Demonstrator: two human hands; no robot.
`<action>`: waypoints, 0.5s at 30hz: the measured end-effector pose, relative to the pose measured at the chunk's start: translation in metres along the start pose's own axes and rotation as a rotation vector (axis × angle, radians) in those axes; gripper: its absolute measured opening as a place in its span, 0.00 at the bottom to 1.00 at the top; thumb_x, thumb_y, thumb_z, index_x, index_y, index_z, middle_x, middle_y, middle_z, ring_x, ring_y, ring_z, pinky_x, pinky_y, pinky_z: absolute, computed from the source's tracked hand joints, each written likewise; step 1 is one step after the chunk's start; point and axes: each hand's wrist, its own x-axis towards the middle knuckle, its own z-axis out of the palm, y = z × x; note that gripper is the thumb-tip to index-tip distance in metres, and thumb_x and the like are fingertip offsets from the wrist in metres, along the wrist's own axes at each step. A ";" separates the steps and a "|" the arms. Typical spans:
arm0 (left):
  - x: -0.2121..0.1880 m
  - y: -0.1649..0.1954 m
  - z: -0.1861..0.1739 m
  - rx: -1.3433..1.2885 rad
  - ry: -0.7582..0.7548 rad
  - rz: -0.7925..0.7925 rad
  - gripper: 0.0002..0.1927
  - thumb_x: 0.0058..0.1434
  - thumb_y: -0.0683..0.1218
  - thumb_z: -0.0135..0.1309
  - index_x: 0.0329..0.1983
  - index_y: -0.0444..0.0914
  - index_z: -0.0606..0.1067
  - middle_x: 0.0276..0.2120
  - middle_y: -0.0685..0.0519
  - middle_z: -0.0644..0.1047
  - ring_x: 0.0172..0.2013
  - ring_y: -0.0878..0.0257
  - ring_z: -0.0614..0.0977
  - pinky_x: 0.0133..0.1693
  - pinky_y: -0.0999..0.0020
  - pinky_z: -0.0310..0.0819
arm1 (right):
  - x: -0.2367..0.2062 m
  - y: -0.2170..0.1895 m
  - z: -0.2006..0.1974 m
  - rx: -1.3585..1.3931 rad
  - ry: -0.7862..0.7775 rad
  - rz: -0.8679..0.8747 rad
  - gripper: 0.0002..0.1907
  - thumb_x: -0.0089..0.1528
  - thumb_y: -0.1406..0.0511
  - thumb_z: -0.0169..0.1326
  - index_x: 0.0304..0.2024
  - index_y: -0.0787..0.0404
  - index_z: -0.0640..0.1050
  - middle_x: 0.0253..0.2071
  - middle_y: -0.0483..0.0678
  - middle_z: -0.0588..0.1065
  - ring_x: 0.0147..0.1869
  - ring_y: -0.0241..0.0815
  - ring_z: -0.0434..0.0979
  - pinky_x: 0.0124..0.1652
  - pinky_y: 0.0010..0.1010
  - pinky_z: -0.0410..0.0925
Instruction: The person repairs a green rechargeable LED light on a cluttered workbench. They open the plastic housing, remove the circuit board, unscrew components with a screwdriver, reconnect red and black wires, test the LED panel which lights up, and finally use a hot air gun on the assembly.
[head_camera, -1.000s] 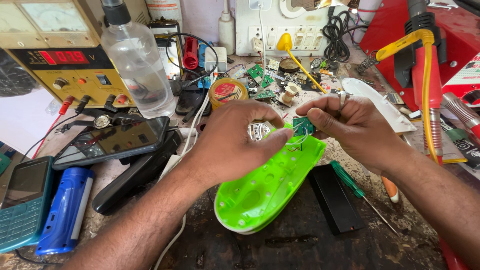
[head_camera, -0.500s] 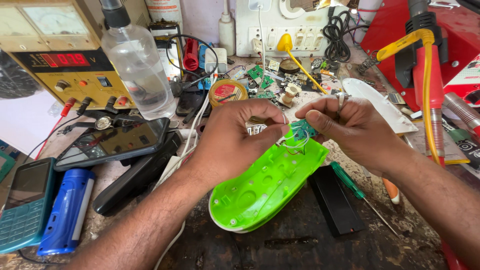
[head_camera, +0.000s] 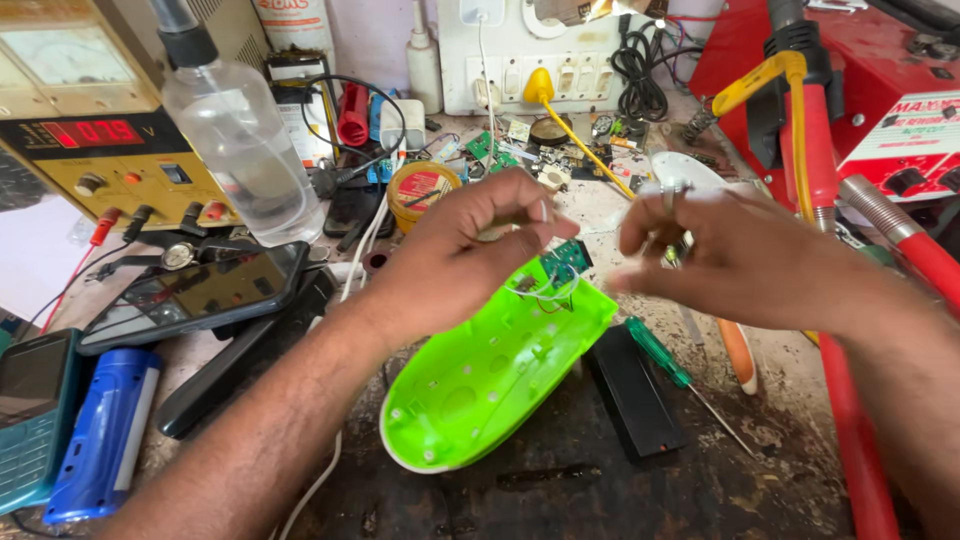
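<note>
One bright green plastic shell (head_camera: 495, 375) lies open-side up on the dark bench at the middle of the view, its narrow end pointing toward 7 o'clock and its wide end toward 1 o'clock, where a small green circuit board (head_camera: 566, 257) with thin red and white wires sits at its rim. The left hand (head_camera: 455, 255) hovers over that wide end from 9 o'clock, thumb and fingers curled in toward each other near the board — whether they actually pinch a wire or a small part I cannot tell, since the fingertips are blurred. The right hand (head_camera: 745, 255) is at 3 o'clock of the board, just apart from the shell, its fingers loosely bent and smeared by motion, a ring on one finger; its grip cannot be told either. Just at 4 o'clock of the shell lies a flat black rectangular block (head_camera: 635, 400), and beside it a green-handled screwdriver (head_camera: 672, 368) with its tip toward 5 o'clock. Farther out at 10 o'clock a dark phone (head_camera: 195, 295) lies face up, with a clear plastic bottle (head_camera: 235, 140) standing behind it and a yellow bench power supply (head_camera: 95, 130) with a red display at the far left. At 8 o'clock, near the frame's edge, rests a blue torch-like cylinder (head_camera: 105, 435). At 12 o'clock a small round tin (head_camera: 422, 190) stands open — behind it a white switch panel (head_camera: 500, 45) on the wall.
</note>
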 end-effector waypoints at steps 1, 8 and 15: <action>0.001 0.000 -0.001 0.014 0.000 0.010 0.01 0.70 0.40 0.51 0.41 0.37 0.71 0.44 0.53 0.81 0.55 0.67 0.83 0.56 0.67 0.78 | -0.008 -0.001 -0.007 -0.091 -0.126 0.086 0.33 0.51 0.43 0.67 0.52 0.51 0.81 0.41 0.40 0.81 0.44 0.39 0.79 0.43 0.35 0.74; 0.011 0.006 -0.004 0.404 0.049 0.002 0.06 0.64 0.42 0.56 0.41 0.36 0.73 0.40 0.53 0.81 0.46 0.63 0.84 0.47 0.65 0.77 | -0.034 -0.009 0.008 -0.444 -0.358 -0.440 0.42 0.37 0.37 0.75 0.41 0.55 0.78 0.39 0.45 0.72 0.52 0.48 0.73 0.49 0.41 0.67; 0.012 -0.006 0.003 0.071 0.054 0.026 0.03 0.68 0.41 0.50 0.40 0.36 0.69 0.43 0.52 0.82 0.52 0.65 0.82 0.50 0.69 0.77 | -0.027 0.004 0.021 -0.396 -0.414 -0.377 0.35 0.42 0.48 0.71 0.47 0.53 0.74 0.43 0.47 0.70 0.54 0.47 0.70 0.53 0.39 0.63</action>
